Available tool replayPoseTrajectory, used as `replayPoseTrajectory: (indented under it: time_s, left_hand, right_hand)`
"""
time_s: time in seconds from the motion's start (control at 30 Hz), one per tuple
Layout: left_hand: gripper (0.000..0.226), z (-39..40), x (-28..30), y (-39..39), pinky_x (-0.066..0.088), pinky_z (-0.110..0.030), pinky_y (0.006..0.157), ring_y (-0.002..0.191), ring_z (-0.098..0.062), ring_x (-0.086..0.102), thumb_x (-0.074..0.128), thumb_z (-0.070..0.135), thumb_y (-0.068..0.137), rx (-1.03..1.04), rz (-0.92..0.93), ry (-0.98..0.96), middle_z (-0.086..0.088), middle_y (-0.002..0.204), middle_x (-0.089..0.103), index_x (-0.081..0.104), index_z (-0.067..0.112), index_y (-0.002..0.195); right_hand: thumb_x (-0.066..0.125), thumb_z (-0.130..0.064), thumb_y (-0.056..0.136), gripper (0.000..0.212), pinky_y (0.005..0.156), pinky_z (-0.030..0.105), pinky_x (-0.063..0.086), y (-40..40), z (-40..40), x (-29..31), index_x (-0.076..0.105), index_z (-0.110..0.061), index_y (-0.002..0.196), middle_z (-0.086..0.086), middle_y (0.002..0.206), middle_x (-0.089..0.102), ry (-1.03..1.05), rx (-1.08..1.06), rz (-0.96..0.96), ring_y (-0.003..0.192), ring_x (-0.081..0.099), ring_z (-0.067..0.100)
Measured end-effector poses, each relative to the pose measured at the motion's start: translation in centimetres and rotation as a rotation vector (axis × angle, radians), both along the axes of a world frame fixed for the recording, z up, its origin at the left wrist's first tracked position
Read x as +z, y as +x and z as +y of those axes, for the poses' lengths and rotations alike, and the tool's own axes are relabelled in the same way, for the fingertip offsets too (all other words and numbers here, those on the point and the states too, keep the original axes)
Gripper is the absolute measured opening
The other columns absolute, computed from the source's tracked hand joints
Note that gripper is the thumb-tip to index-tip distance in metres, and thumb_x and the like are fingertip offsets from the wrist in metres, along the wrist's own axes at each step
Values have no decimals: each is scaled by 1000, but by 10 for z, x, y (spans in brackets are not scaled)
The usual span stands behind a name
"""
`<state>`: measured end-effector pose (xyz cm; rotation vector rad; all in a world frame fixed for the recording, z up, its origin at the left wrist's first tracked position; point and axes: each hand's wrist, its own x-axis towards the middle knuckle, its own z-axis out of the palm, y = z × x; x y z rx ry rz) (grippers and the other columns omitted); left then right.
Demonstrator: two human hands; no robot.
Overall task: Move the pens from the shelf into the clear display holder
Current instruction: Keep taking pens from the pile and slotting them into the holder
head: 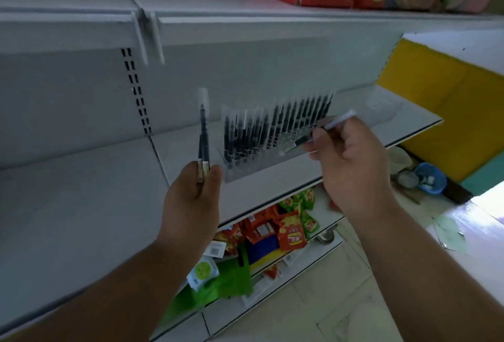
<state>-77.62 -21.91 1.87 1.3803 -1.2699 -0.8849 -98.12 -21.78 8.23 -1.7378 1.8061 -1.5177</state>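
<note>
Now the left hand (195, 191) pinches a few pens (203, 140) by their bottom ends, w/ the tips pointing straight up. The right hand (351, 167) holds one pen (321, 130) between thumb & fingers, tilted, its lower end pointing down-left. Between the 2 hands, just beside each, stands the clear display holder (245, 168) on the white shelf (368, 134). Lots of pens in holder (275, 129) stand in rows, right in front of the right hand's pen. Below both hands, on a lower shelf, lie red & green snack packs (289, 230). Far right of the right hand sits a blue bowl (432, 178).
</note>
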Motion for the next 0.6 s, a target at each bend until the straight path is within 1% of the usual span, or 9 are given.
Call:
replayPoseTrajectory:
  time_s: [0.07,0.13,0.2,0.27,0.33,0.4,0.47,0.53,0.6]
  left_hand:
    - [36,-7,-1,-5,34,-38,53,55,-17,36,49,35,97,51,-17,1,-5,62,39,36,15,70]
    - [37,-13,-3,-12,33,-37,53,55,-17,36,49,35,96,124,-19,14,-7,62,40,37,10,72]
    - [36,-16,-6,-22,32,-36,51,54,-17,35,49,34,96,205,3,34,-7,61,39,36,10,72]
    - [37,-14,-11,-32,31,-37,51,53,-17,34,51,33,97,295,1,53,-4,59,37,35,14,69]
    - [38,-11,-12,-41,32,-38,52,53,-17,34,52,35,96,358,-17,59,0,56,36,35,18,67]
    - [37,-7,-14,-51,33,-39,52,53,-18,35,50,37,96,425,-33,60,1,56,36,36,18,68]
    - [35,-2,-14,-63,34,-40,52,53,-18,37,49,35,96,499,-52,56,0,56,38,38,21,66]
    - [34,3,-14,-77,34,-39,51,53,-18,38,48,37,95,550,-78,56,-2,57,40,39,20,67]
    - [34,9,-13,-89,35,-35,49,51,-15,39,47,39,93,592,-142,68,-4,57,43,41,14,70]
  right_hand:
    - [57,-26,96,11,71,40,56,-8,-26,-1,58,-32,87,-7,79,69,12,40,34,77,69,10]
    - [57,-24,97,12,67,37,55,-16,-52,-3,59,-17,88,4,77,68,14,107,96,74,67,18]
    - [55,-25,99,17,62,30,48,-23,-76,-5,58,-11,91,8,78,65,66,189,189,71,61,18]
    - [52,-28,100,20,61,31,47,-27,-95,-6,58,-11,93,7,79,64,133,277,299,69,59,17]
    - [51,-29,100,19,60,31,47,-27,-111,-5,56,-13,93,4,79,63,144,370,368,68,58,16]
    - [51,-30,100,18,54,26,37,-26,-123,-2,49,-17,88,-2,76,57,105,444,442,65,52,11]
    - [50,-30,101,15,56,28,30,-26,-133,1,47,-19,91,-2,77,52,76,487,520,66,48,14]
    - [49,-30,101,17,62,29,33,-31,-140,5,51,-14,96,1,79,51,55,523,587,71,49,19]
    - [49,-31,101,21,65,31,39,-35,-144,8,54,-11,98,1,79,52,55,557,620,74,51,21]
